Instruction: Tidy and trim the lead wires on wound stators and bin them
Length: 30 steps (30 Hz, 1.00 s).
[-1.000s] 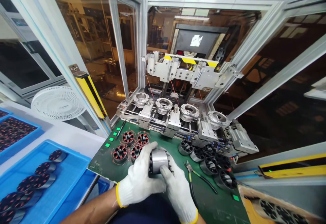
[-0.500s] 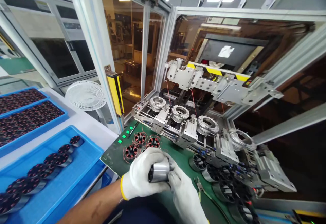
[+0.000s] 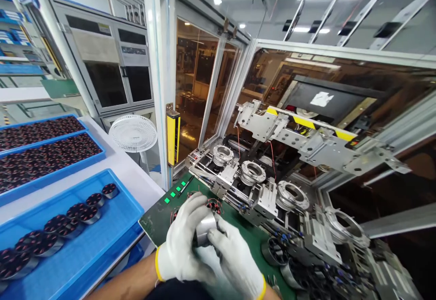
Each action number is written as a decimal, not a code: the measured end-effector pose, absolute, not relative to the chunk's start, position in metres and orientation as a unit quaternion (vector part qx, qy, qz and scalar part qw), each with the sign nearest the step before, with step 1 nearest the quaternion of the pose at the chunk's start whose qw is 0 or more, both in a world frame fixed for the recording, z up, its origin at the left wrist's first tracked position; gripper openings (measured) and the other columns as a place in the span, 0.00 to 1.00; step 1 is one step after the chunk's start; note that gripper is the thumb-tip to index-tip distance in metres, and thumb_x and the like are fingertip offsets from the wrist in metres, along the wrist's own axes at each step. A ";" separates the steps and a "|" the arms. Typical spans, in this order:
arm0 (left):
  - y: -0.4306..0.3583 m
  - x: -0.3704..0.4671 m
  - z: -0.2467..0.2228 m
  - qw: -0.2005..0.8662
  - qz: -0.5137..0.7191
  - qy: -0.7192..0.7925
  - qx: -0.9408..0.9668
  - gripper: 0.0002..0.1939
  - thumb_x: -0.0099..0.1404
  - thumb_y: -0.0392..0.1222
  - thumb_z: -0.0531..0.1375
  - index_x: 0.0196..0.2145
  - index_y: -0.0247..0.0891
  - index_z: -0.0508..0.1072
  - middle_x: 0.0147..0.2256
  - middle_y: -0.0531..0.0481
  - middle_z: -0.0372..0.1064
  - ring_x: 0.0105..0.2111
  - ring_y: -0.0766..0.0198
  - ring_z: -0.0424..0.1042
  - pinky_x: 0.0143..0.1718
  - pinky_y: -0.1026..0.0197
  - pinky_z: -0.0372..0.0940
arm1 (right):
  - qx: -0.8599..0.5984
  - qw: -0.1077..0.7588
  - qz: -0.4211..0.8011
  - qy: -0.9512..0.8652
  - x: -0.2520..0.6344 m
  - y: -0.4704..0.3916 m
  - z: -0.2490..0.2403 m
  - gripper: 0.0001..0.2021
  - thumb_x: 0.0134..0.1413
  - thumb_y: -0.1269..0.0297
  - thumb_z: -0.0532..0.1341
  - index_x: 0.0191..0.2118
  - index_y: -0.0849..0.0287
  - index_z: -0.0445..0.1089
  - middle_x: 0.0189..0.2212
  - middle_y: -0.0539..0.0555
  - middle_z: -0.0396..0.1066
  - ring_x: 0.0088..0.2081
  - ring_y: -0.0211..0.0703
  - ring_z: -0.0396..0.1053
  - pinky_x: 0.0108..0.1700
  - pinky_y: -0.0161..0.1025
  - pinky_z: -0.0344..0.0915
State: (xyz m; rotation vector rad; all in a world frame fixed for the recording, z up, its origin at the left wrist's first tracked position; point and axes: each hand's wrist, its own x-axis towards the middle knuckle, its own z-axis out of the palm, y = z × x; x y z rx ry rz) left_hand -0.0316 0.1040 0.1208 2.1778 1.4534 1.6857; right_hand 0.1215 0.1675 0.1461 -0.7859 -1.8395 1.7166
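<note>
Between my gloved hands, above the front of the green bench point(image 3: 155, 220), is a grey cylindrical stator core point(image 3: 206, 228) with a smooth metal outer wall. My left hand point(image 3: 185, 241) curves over its left side with long fingers, the thumb held away below. On the other side, the fingers and thumb of my right hand point(image 3: 236, 252) grip the core. Just behind them lie several stators wound with red-copper wire point(image 3: 214, 206), partly covered by the left hand. Pliers point(image 3: 273, 285) show in part by the right wrist.
Several bare stator cores point(image 3: 274, 251) crowd the bench's right side. Behind stands a winding machine with metal ring fixtures point(image 3: 253, 172). To the left, a blue tray point(image 3: 114, 216) holds a row of stators. A white fan point(image 3: 133, 134) and a yellow sensor bar point(image 3: 173, 137) stand beyond.
The view has swung left and up, so the scene sits further right and lower. My left fingers have straightened and its thumb has come away from the stator core, which is now tilted.
</note>
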 end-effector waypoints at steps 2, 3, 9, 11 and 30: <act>0.098 -0.040 0.108 0.038 0.558 0.511 0.653 0.53 0.48 0.70 0.60 0.63 0.41 0.46 0.62 0.32 0.44 0.61 0.36 0.49 0.58 0.34 0.51 | -0.293 0.245 0.578 -0.721 0.118 0.195 0.165 0.20 0.55 0.57 0.55 0.52 0.54 0.65 0.46 0.53 0.71 0.47 0.48 0.68 0.50 0.44 0.64; 0.093 -0.046 0.098 0.047 0.557 0.535 0.633 0.50 0.51 0.67 0.59 0.63 0.41 0.46 0.62 0.33 0.43 0.62 0.38 0.49 0.58 0.35 0.51 | -0.314 0.246 0.524 -0.752 0.116 0.212 0.175 0.21 0.54 0.58 0.56 0.54 0.54 0.64 0.47 0.52 0.70 0.48 0.49 0.67 0.51 0.45 0.63; 0.067 -0.072 0.003 0.007 0.467 0.691 0.553 0.36 0.59 0.47 0.58 0.62 0.37 0.50 0.60 0.36 0.52 0.59 0.45 0.56 0.56 0.41 0.58 | -0.400 0.255 0.105 -0.874 0.098 0.344 0.219 0.16 0.55 0.56 0.55 0.45 0.58 0.70 0.62 0.56 0.53 0.53 0.57 0.62 0.55 0.49 0.58; 0.068 -0.070 -0.024 -0.011 0.447 0.714 0.539 0.35 0.59 0.44 0.57 0.62 0.36 0.50 0.59 0.36 0.55 0.58 0.46 0.58 0.55 0.42 0.61 | -0.402 0.220 0.034 -0.888 0.087 0.379 0.219 0.16 0.56 0.55 0.55 0.43 0.60 0.71 0.64 0.57 0.49 0.51 0.58 0.64 0.53 0.49 0.60; 0.077 -0.064 -0.053 -0.022 0.352 0.760 0.546 0.38 0.55 0.48 0.62 0.60 0.38 0.54 0.58 0.38 0.59 0.55 0.48 0.65 0.51 0.48 0.66 | -0.369 0.055 -0.039 -0.927 0.051 0.441 0.186 0.18 0.58 0.58 0.54 0.48 0.64 0.69 0.62 0.62 0.51 0.55 0.53 0.60 0.55 0.42 0.58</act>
